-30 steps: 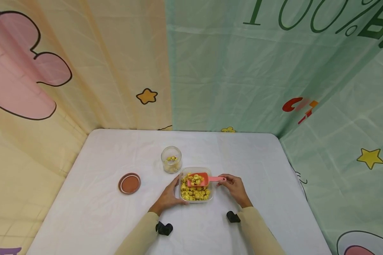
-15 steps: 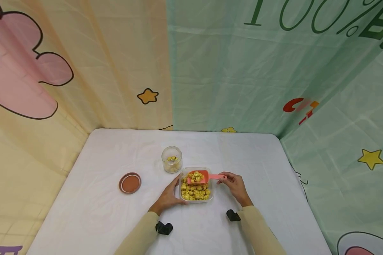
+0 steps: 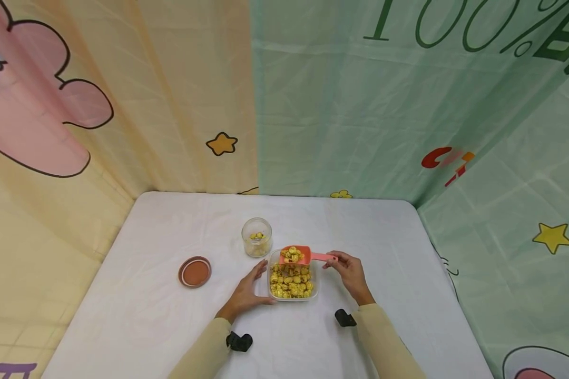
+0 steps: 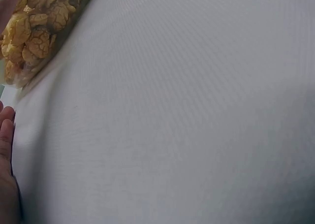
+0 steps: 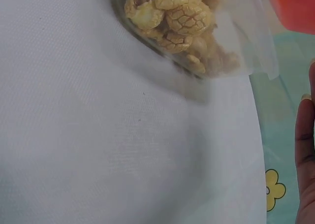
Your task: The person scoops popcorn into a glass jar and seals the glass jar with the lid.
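Observation:
My right hand (image 3: 352,273) pinches the handle of a coral-red scoop (image 3: 319,256). Yellow popcorn (image 3: 292,255) fills the scoop's bowl, which is over the far part of a clear plastic container (image 3: 316,288). More popcorn (image 3: 291,284) lies inside that container, seen close up in the right wrist view as popcorn (image 5: 184,19) with a cracked surface. Along the container's left side, my left hand (image 3: 245,296) has its fingers spread and its thumb by the near corner; whether it touches the wall is unclear. Only part of the scoop (image 5: 298,10) shows in the right wrist view.
A clear round jar (image 3: 256,247) with a little popcorn in it stands behind the container, to the left. Farther left, a round brown lid (image 3: 195,272) lies on the white-covered table (image 3: 137,316). Printed curtains (image 3: 313,105) enclose the table's back and sides.
The loaded scoop has risen and moved away from me, from the container's middle to its far edge. My left hand has shifted slightly left, its fingers looser beside the container.

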